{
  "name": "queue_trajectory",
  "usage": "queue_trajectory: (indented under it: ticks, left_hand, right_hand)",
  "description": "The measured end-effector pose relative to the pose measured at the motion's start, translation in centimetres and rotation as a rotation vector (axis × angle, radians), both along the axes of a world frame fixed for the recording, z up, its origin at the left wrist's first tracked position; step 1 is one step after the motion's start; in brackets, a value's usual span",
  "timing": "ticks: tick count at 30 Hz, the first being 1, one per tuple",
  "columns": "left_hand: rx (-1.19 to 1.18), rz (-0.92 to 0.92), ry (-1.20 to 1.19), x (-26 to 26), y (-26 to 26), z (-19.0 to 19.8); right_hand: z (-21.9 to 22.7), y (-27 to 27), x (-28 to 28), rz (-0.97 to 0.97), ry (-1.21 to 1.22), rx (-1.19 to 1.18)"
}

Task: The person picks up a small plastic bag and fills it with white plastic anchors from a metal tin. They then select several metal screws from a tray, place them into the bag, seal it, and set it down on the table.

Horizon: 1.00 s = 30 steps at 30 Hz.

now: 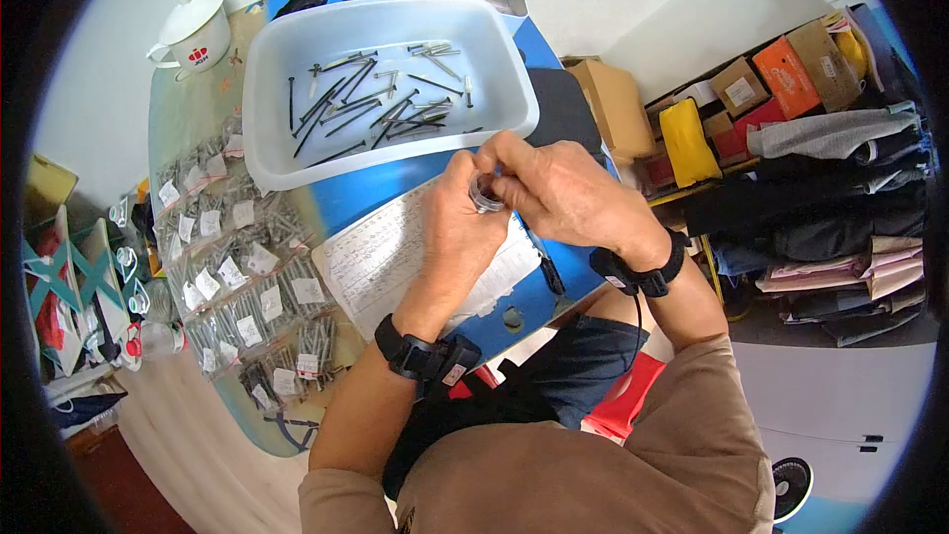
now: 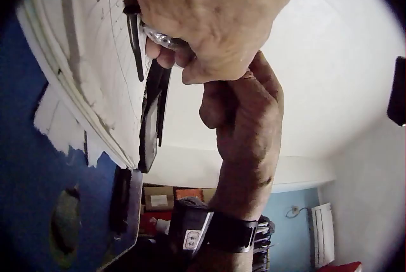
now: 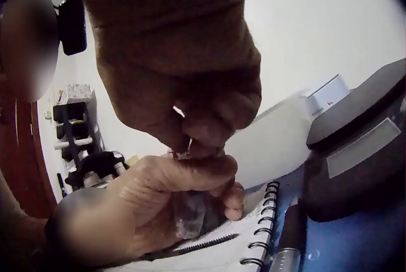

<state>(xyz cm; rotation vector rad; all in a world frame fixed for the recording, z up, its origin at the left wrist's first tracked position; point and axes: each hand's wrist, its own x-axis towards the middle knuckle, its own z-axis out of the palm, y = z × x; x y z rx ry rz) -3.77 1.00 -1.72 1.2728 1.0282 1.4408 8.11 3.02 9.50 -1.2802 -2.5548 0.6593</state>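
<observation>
- My left hand (image 1: 465, 227) and right hand (image 1: 568, 193) meet just right of centre in the head view, above the spiral notebook (image 1: 395, 257) on the blue table (image 1: 366, 200).
- Between them sits a small clear bag (image 1: 485, 195), with its rolled top showing as a ring. It is at the fingertips of both hands, so neither has to reach.
- My left grip is curled round the bag from the lower left. In the right wrist view the bag (image 3: 190, 212) hangs below those fingers, with small dark pieces inside.
- My right grip comes from the upper right, thumb and forefinger pinched together on the bag's top edge. What exactly is nipped there is too small to tell.
- So the bag's mouth faces up toward my right fingertips, and its body hangs down toward the notebook.
- A long black screw (image 3: 203, 245) lies on the page just beneath my hands.
- The white tub (image 1: 390, 89) of black screws stands above my hands in the frame, near but apart.
</observation>
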Motion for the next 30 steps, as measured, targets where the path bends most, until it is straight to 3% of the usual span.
queue_trajectory:
  ticks: [2,4,7,9,13,19,21,27,30]
  left_hand:
    - [0.007,0.017,-0.072,-0.1,-0.1,0.1]
    - [0.012,-0.009,0.111,-1.0,-0.3,0.8]
    - [-0.062,-0.051,0.104,-1.1,-0.2,0.6]
    - [-0.075,-0.050,0.116,-1.1,-0.3,1.0]
    - [-0.011,-0.008,0.046,-0.7,0.0,0.5]
    - [-0.049,-0.006,0.135,-0.8,-0.1,0.8]
    - [-0.004,0.001,0.066,-0.5,0.0,0.4]
    - [-0.068,-0.013,0.043,-1.0,-0.2,1.1]
    - [-0.047,0.001,0.082,-1.1,-0.3,1.2]
  right_hand:
    - [-0.1,-0.1,0.0,0.025,0.012,-0.011]
    - [0.6,-0.2,0.4,-0.036,0.069,-0.029]
    - [0.4,-0.1,1.1,-0.133,0.193,-0.018]
    - [-0.4,-0.1,1.4,-0.179,0.265,-0.177]
    - [-2.1,-0.8,0.0,-0.177,0.385,-0.101]
    - [-0.3,0.1,0.1,-0.133,0.161,0.051]
    - [-0.7,0.4,-0.3,-0.042,-0.035,0.087]
    - [-0.7,0.0,0.2,-0.137,0.109,-0.026]
    - [-1.0,-0.7,1.5,-0.340,0.411,-0.190]
